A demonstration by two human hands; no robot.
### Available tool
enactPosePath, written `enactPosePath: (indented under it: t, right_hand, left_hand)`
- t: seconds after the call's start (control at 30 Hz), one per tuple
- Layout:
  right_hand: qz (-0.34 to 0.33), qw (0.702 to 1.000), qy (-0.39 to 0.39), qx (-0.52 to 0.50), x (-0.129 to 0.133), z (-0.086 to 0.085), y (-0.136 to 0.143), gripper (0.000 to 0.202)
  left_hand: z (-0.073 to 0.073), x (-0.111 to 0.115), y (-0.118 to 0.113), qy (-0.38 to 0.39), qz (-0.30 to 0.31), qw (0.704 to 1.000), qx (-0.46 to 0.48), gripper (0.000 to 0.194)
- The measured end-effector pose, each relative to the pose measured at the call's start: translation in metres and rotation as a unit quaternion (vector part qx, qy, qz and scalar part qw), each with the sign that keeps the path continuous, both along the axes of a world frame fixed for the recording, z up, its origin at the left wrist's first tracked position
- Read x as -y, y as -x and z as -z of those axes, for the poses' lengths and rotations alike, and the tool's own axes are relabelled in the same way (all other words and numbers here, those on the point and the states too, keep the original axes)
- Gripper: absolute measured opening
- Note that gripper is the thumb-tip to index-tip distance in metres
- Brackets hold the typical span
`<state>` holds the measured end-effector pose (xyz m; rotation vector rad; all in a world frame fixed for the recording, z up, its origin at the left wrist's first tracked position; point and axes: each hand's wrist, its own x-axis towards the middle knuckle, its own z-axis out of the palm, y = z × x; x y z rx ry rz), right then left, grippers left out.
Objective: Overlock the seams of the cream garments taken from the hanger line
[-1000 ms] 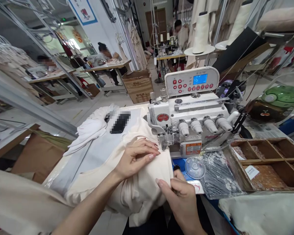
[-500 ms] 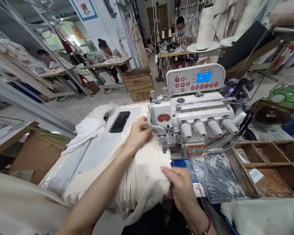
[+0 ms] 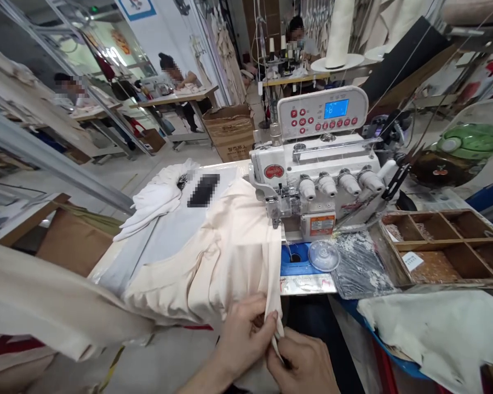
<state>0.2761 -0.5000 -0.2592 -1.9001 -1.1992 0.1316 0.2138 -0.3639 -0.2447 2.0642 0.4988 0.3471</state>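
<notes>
At the far left, a loose sheet of cream cloth (image 3: pixel 45 306) hangs across the lower corner, with a brown wooden panel (image 3: pixel 72 246) behind it. Further back on that side, two people sit at wooden work tables (image 3: pixel 172 101) in a workshop. A crumpled white fabric bundle (image 3: pixel 158 200) lies on the white sewing table (image 3: pixel 164 241), just beside a flat black object (image 3: pixel 203 190) that is blurred out.

Towards the centre, a large cream fabric garment (image 3: pixel 225 257) is spread over the table, its right edge running straight back to the presser foot of the white industrial overlock sewing machine (image 3: pixel 316 180). The near end of that edge hangs off the front of the table. The left hand (image 3: pixel 242 339) pinches this hanging edge, thumb and fingers closed on the cloth. The right hand (image 3: pixel 306 364) sits just beside it, touching, fingers curled shut on the same strip of cloth.

A brown cardboard box (image 3: pixel 230 131) stands on the floor behind the machine, and a third person works at a distant table. The machine carries a control panel with red buttons and a blue screen (image 3: pixel 322 112).

To the right of the needle area lies a clear plastic disc (image 3: pixel 324 255) on a blue plate, then a dark speckled mat (image 3: pixel 359 265), then a brown wooden compartment tray (image 3: pixel 439 246). A green round plastic object (image 3: pixel 472 139) sits at the far right, and a pale off-white cloth (image 3: pixel 431 328) fills the lower right corner.
</notes>
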Motion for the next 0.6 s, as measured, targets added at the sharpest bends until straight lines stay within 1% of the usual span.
enactPosePath:
  t: [0.07,0.1,0.13,0.17,0.2,0.23,0.3,0.33,0.37,0.43,0.5,0.53,0.57,0.6]
  right_hand:
    - [0.014,0.998,-0.01,0.062,0.008,0.003,0.004,0.039]
    - [0.017,0.997,-0.024,0.065,0.011,0.005,0.006,0.039]
    - [0.019,0.998,-0.041,0.044,0.013,0.008,0.007,0.039]
    - [0.023,0.998,-0.063,-0.003,0.015,0.012,0.009,0.041]
    - [0.03,0.993,-0.085,-0.081,0.016,0.016,0.01,0.043]
    - [0.045,0.978,-0.106,-0.174,0.017,0.021,0.01,0.046]
    - [0.087,0.925,-0.135,-0.344,0.017,0.03,0.012,0.054]
    - [0.106,0.898,-0.142,-0.402,0.016,0.035,0.013,0.058]
    - [0.121,0.877,-0.145,-0.442,0.015,0.039,0.015,0.06]
    - [0.134,0.847,-0.146,-0.494,0.015,0.046,0.019,0.057]
    - [0.12,0.813,-0.139,-0.553,0.017,0.047,0.025,0.038]
    - [0.103,0.79,-0.13,-0.59,0.02,0.045,0.029,0.03]
    - [0.081,0.766,-0.123,-0.626,0.024,0.04,0.032,0.032]
    - [0.054,0.747,-0.115,-0.653,0.029,0.032,0.035,0.038]
  left_hand:
    - [0.016,0.005,0.013,0.15,-0.03,0.987,-0.045,0.035]
    - [0.023,0.007,0.019,0.201,-0.044,0.977,-0.058,0.041]
    - [0.03,0.01,0.025,0.233,-0.056,0.969,-0.064,0.047]
    - [0.036,0.013,0.03,0.25,-0.065,0.964,-0.065,0.052]
    - [0.042,0.016,0.035,0.258,-0.073,0.961,-0.063,0.054]
    - [0.047,0.02,0.039,0.267,-0.081,0.959,-0.06,0.054]
    - [0.055,0.027,0.046,0.307,-0.106,0.945,-0.045,0.051]
    - [0.059,0.031,0.05,0.344,-0.125,0.93,-0.035,0.051]
    - [0.062,0.034,0.053,0.387,-0.144,0.91,-0.025,0.052]
    - [0.068,0.041,0.061,0.458,-0.173,0.872,-0.011,0.056]
    - [0.072,0.047,0.071,0.486,-0.171,0.857,-0.012,0.058]
    - [0.074,0.049,0.077,0.473,-0.166,0.865,-0.011,0.058]
    - [0.074,0.05,0.084,0.412,-0.16,0.897,-0.001,0.055]
    - [0.073,0.051,0.092,0.306,-0.152,0.94,0.018,0.05]
